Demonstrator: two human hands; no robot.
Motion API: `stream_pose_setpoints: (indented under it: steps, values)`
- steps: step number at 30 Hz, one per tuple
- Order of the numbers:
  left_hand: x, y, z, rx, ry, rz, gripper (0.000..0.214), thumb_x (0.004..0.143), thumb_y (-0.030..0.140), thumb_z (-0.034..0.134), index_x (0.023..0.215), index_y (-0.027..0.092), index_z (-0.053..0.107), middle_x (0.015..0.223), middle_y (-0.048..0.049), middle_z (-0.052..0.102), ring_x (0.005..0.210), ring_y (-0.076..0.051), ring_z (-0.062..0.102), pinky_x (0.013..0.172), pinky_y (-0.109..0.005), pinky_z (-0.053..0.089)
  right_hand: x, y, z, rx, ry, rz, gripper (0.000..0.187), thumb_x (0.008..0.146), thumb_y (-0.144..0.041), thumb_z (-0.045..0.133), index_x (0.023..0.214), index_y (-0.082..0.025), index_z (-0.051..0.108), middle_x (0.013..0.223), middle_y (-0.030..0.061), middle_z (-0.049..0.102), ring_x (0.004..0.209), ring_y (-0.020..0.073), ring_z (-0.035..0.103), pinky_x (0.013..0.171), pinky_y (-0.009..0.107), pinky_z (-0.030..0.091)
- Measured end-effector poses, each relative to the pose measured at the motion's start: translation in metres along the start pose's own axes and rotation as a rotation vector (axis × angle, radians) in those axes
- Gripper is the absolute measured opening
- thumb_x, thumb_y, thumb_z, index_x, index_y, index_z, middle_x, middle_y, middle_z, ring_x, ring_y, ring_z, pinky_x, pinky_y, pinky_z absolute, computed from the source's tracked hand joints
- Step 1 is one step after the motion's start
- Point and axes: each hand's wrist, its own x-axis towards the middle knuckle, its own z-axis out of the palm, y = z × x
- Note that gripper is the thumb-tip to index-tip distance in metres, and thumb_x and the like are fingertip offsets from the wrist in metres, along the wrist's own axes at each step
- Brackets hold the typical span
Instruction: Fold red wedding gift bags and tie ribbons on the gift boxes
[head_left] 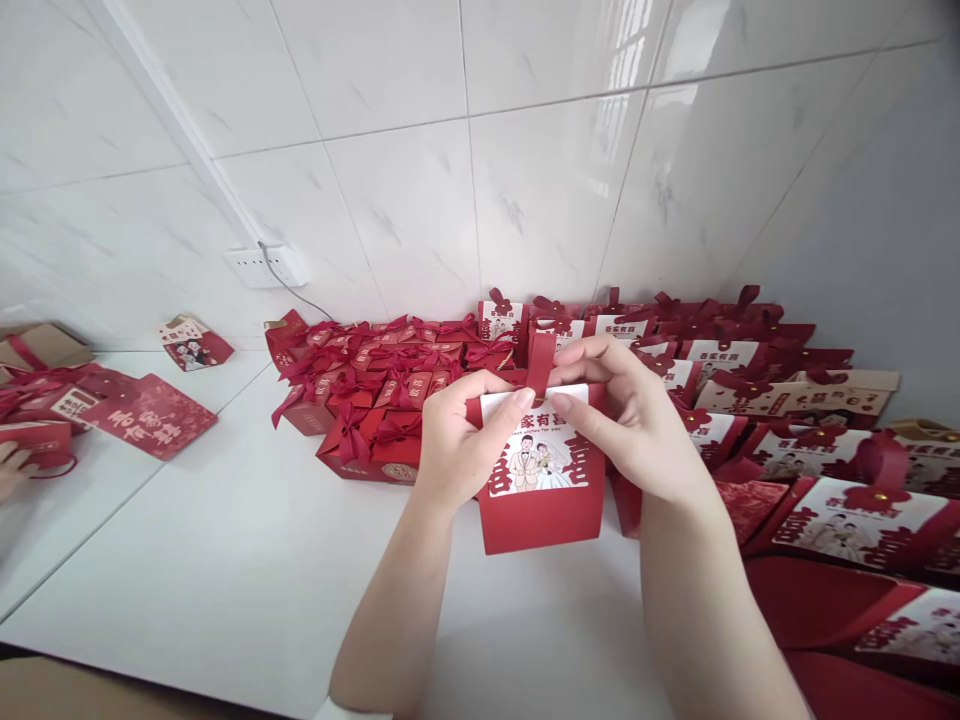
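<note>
Between my two hands is a red gift box [540, 525] with a white front card [536, 465] that shows a cartoon bride and groom. A red strap [541, 362] stands up in a loop from its top. My left hand [469, 425] grips the upper left of the box, thumb beside the strap's base. On the upper right, my right hand [626, 415] is closed the same way, thumb pressed on the card's top edge. The box is upright, held above the white table. Fingers behind the box are partly hidden.
Small red boxes with ribbon bows [405, 390] cluster against the tiled wall. Rows of similar gift boxes [832, 520] fill the right side. At left, a flat red box [154, 415] lies near another person's hand [11, 470]. A socket [264, 267] with a cable is on the wall.
</note>
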Motion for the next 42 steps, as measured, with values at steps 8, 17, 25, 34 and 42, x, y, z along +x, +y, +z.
stream_pose_setpoints:
  steps: [8, 17, 25, 34, 42]
  values:
    - [0.0, -0.004, 0.001, -0.042, -0.015, -0.012, 0.021, 0.084, 0.039, 0.076, 0.077, 0.02, 0.07, 0.067, 0.0017, 0.065, 0.061, -0.012, 0.056, 0.056, -0.024, 0.044, 0.002, -0.001, 0.005, -0.016, 0.038, -0.034, 0.02, 0.087, -0.012, 0.063, 0.102, -0.024, 0.06, 0.102, 0.0031, 0.063, 0.093, 0.0166, 0.064, 0.078, 0.028, 0.055]
    - [0.001, -0.005, 0.0, -0.032, -0.007, -0.003, 0.022, 0.083, 0.041, 0.076, 0.078, 0.02, 0.072, 0.069, 0.0003, 0.068, 0.063, -0.013, 0.06, 0.057, -0.025, 0.046, 0.002, 0.002, 0.007, 0.021, 0.067, -0.047, 0.023, 0.084, -0.011, 0.064, 0.099, -0.026, 0.055, 0.09, -0.0004, 0.06, 0.08, 0.0144, 0.06, 0.067, 0.026, 0.051]
    - [0.003, -0.009, -0.002, -0.026, -0.053, -0.021, 0.021, 0.085, 0.04, 0.074, 0.08, 0.02, 0.071, 0.069, -0.0002, 0.067, 0.06, -0.013, 0.058, 0.055, -0.024, 0.045, 0.004, 0.004, 0.007, 0.068, 0.075, 0.013, 0.02, 0.082, -0.013, 0.066, 0.091, -0.025, 0.053, 0.084, -0.0018, 0.058, 0.07, 0.0124, 0.054, 0.06, 0.024, 0.047]
    - [0.004, -0.01, -0.009, 0.009, -0.087, 0.03, 0.02, 0.086, 0.038, 0.071, 0.083, 0.019, 0.071, 0.072, -0.0014, 0.067, 0.063, -0.014, 0.06, 0.056, -0.025, 0.047, 0.003, 0.0, 0.007, 0.101, 0.05, 0.03, 0.019, 0.083, -0.014, 0.066, 0.092, -0.024, 0.053, 0.086, -0.001, 0.058, 0.071, 0.0122, 0.055, 0.06, 0.024, 0.046]
    - [0.004, -0.01, -0.006, -0.06, -0.06, 0.018, 0.014, 0.083, 0.034, 0.077, 0.08, 0.02, 0.073, 0.072, 0.0, 0.069, 0.062, -0.013, 0.059, 0.058, -0.025, 0.047, 0.002, -0.002, 0.008, 0.06, 0.08, 0.008, 0.023, 0.079, -0.007, 0.064, 0.091, -0.024, 0.054, 0.084, -0.002, 0.057, 0.073, 0.0121, 0.054, 0.061, 0.023, 0.046]
